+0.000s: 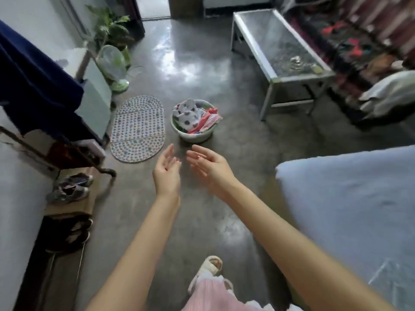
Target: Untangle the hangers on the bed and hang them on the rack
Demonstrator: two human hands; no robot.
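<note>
My left hand point(167, 170) and my right hand point(207, 166) are stretched out in front of me above the grey floor, palms facing each other, fingers relaxed and holding nothing. The bed point(350, 198) with a pale blue sheet fills the right side, its corner just right of my right forearm. No hangers show on the visible part of the bed. At the left, a dark metal rack point(33, 147) carries a dark blue cloth point(38, 86) draped over it.
A basin point(193, 136) with patterned clothes stands on the floor ahead of my hands, a patterned oval mat point(138, 129) to its left. A glass-topped table point(283, 50) stands at the back right. Shoes point(69, 187) lie under the rack. A fan point(113, 63) and a plant point(112, 25) are at the back left.
</note>
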